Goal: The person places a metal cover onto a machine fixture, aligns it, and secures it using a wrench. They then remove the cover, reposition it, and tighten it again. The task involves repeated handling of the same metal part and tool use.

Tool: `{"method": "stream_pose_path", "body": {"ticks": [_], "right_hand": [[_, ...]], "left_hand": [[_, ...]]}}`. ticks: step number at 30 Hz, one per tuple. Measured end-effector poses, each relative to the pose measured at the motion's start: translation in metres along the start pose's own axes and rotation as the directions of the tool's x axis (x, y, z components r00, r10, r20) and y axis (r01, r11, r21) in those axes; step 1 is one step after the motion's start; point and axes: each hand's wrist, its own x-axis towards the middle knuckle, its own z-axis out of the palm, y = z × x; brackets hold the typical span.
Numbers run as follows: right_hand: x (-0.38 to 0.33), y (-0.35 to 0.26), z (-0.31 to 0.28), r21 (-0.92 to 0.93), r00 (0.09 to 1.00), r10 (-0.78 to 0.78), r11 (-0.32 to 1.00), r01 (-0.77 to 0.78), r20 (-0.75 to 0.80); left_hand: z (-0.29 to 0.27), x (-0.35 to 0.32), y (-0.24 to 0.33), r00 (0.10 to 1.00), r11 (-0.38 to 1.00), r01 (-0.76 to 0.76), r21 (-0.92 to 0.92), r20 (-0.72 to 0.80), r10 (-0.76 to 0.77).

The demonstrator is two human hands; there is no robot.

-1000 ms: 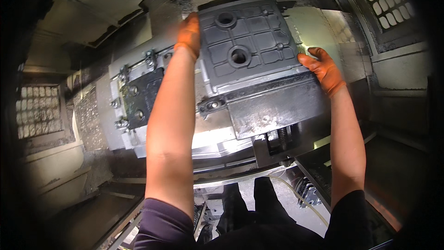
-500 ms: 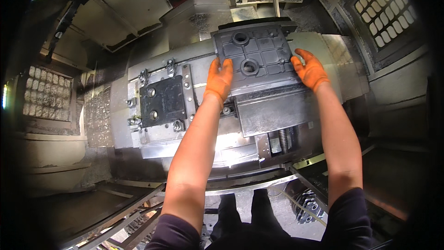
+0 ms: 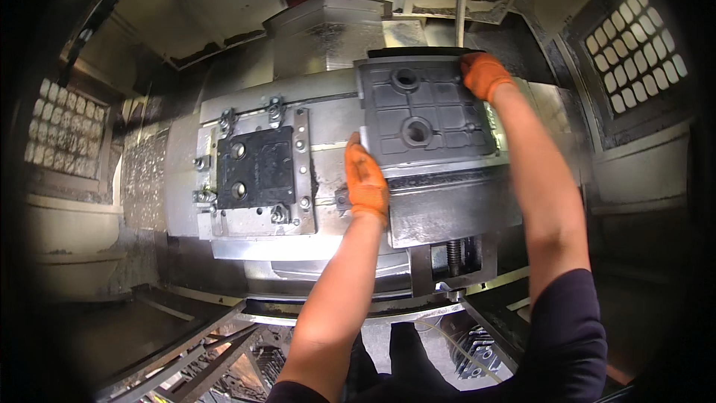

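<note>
Fingers of both orange-gloved hands clamped on one grey ribbed casting plate — left hand gripping its lower left corner, right hand wrapped over its upper right edge. Casting plate held flat against the right half of a steel fixture block inside a machine enclosure, slightly rotated, two round bored holes on its face, one near the top and one near the middle. Sits on a plain grey mounting slab jutting out beneath it, with a threaded screw showing under that slab.

On the left half of the same block, well apart from the hands: a second, darker casting, also with two holes, pinned inside a bright metal frame by small clamps and bolts at its corners. Untouched by either hand.

Further out — metal chips heaped on the sloping surface left of the block, sheet-metal guards above, a gridded window panel at upper right and another at far left. Bare forearms rising from the lower edge, dark sleeve on the right arm; dark machine parts and rails below.
</note>
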Motion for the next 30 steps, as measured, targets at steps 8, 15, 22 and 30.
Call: {"method": "stream_pose_path", "body": {"ticks": [8,15,22,30], "right_hand": [[0.008,-0.049,-0.030,-0.084,1.000,0.011,0.996,-0.011,0.002],[0.051,-0.187,0.011,-0.084,0.959,-0.221,0.968,0.238,0.179],[-0.105,-0.231,-0.049,0.179,0.917,-0.346,0.907,0.382,-0.200],[-0.200,-0.215,-0.012,0.226,0.925,-0.346,0.899,0.375,-0.156]], "left_hand": [[0.008,0.007,0.002,0.986,0.990,0.138,-0.037,0.097,-0.134],[-0.044,-0.045,0.003,0.996,0.993,0.042,-0.114,0.082,-0.033],[-0.195,-0.193,-0.056,0.976,0.975,0.218,-0.042,0.010,-0.218],[-0.231,-0.258,-0.084,0.974,0.971,0.219,0.091,0.039,-0.224]]}}
